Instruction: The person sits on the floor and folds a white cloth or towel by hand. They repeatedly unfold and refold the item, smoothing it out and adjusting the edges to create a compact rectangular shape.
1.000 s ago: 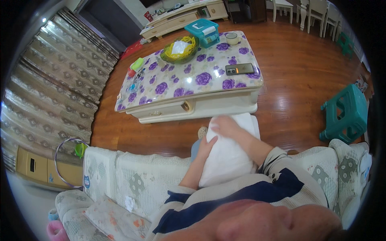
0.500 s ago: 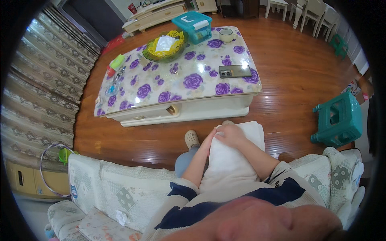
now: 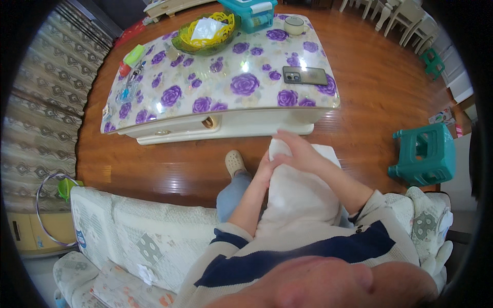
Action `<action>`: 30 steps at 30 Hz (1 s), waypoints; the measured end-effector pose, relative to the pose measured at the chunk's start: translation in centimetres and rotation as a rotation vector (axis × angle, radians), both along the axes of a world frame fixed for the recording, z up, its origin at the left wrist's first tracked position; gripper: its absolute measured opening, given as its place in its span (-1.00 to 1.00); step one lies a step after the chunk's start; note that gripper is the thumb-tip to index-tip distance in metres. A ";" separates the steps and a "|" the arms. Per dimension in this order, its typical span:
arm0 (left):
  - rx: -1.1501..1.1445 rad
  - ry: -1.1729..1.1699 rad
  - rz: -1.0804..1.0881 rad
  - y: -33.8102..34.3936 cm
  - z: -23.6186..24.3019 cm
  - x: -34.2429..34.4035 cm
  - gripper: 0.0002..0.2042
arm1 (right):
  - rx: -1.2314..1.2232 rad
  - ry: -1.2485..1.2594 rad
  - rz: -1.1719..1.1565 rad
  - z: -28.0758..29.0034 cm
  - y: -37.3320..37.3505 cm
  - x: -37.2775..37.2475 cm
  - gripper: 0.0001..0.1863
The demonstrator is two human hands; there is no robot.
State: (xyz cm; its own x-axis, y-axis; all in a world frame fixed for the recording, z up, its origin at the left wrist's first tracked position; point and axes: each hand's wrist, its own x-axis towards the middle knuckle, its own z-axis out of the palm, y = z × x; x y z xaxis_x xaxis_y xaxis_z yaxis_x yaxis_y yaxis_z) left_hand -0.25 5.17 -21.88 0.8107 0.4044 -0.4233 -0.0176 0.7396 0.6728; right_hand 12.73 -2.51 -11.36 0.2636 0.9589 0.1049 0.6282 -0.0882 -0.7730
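A white towel (image 3: 298, 192) lies draped over my lap and right leg, its far end bunched up at my knee. My left hand (image 3: 265, 168) grips the left edge of that bunched end. Across from it, my right hand (image 3: 302, 154) has the same end between its thumb and fingers, the fingers reaching over the fold. The two hands are close together and nearly touch at the thumb. Cloth and fingers hide part of each other, so the exact grip is partly hidden.
Ahead stands a low table (image 3: 226, 123) with a phone (image 3: 305, 75), a cup (image 3: 294, 25), a yellow basket (image 3: 221, 34) and a teal box (image 3: 251, 14). A teal stool (image 3: 426, 154) is at right. I sit on a quilted sofa (image 3: 123, 220).
My right hand has lifted and spread its fingers over the towel's far end, where a fold now stands up between both hands. The view has tilted down slightly, and the table sits higher.
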 end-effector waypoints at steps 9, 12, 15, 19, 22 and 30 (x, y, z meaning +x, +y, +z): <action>-0.039 -0.133 -0.003 0.1 -1.6 -1.5 -0.37 | -0.046 -0.105 -0.060 -5.9 5.8 -5.2 -0.45; -0.006 -0.038 0.049 0.0 -1.1 -1.7 -0.38 | -0.143 -0.109 -0.034 -6.7 6.1 -5.4 -0.49; 0.028 0.030 0.092 -0.3 -0.8 -1.9 -0.40 | -0.030 -0.052 -0.025 -6.7 6.4 -5.6 -0.54; 0.065 0.097 0.117 -0.2 -0.3 -1.4 -0.41 | -0.034 -0.009 -0.047 -6.9 6.4 -5.4 -0.57; 0.073 0.133 0.117 -0.6 0.2 -1.0 -0.43 | 0.005 0.003 -0.056 -6.7 6.5 -5.3 -0.58; 0.038 0.156 0.063 -0.5 -0.1 -1.1 -0.55 | 0.014 0.093 -0.062 -7.2 7.0 -4.7 -0.59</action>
State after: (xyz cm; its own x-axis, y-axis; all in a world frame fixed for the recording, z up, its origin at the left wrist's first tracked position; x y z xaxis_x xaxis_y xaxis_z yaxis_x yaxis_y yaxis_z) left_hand -1.40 4.69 -21.96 0.7085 0.4706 -0.5258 0.0436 0.7145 0.6983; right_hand 8.01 4.45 -18.52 0.3313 0.9391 0.0911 0.5477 -0.1129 -0.8290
